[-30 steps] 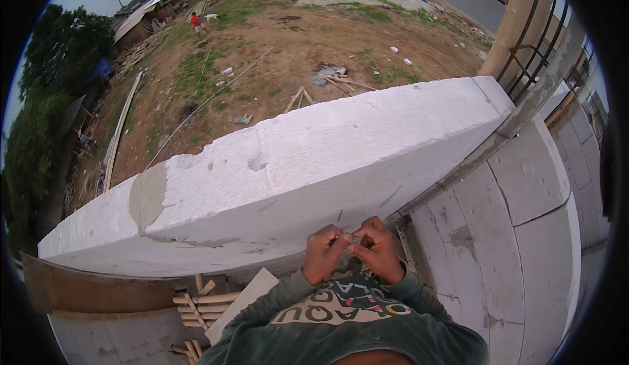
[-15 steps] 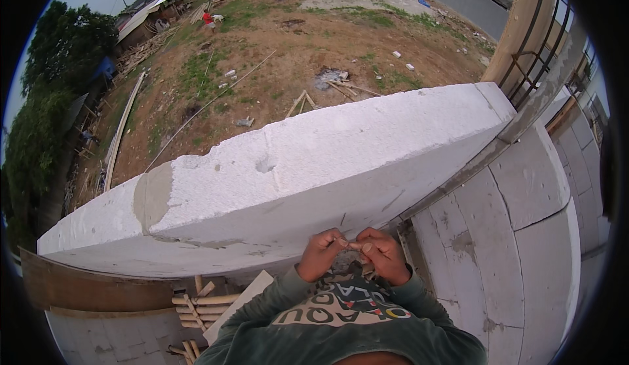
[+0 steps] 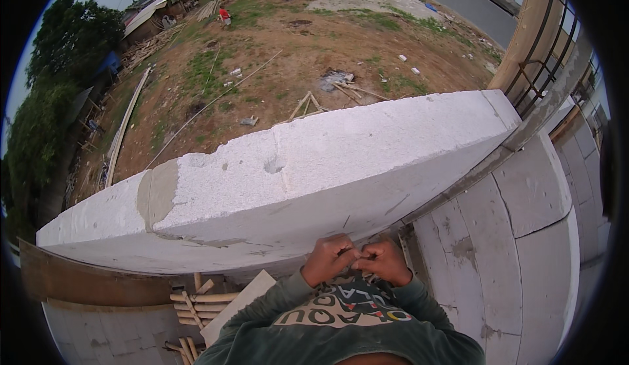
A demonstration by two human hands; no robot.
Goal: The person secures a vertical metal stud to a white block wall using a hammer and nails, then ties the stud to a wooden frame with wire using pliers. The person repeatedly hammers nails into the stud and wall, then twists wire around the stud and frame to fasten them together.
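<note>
Close to my chest, my left hand and my right hand meet with their fingers curled and the thumbs pinched inward. Whatever lies between the fingertips, if anything, is too small and hidden to make out. Just beyond them stands a pale block wall, its rough top face chipped and pitted. A grey mortar joint crosses the wall toward the left. Neither hand appears to touch the wall.
Several bamboo poles and a pale board lie below on my left. Block walling rises on my right, beside a column form with steel bars. Past the wall is lower dirt ground, where a person in red is far off.
My hands have curled tighter and rotated inward, so the fingertips that showed before are now tucked in. The view has shifted slightly; the wall is unchanged.
</note>
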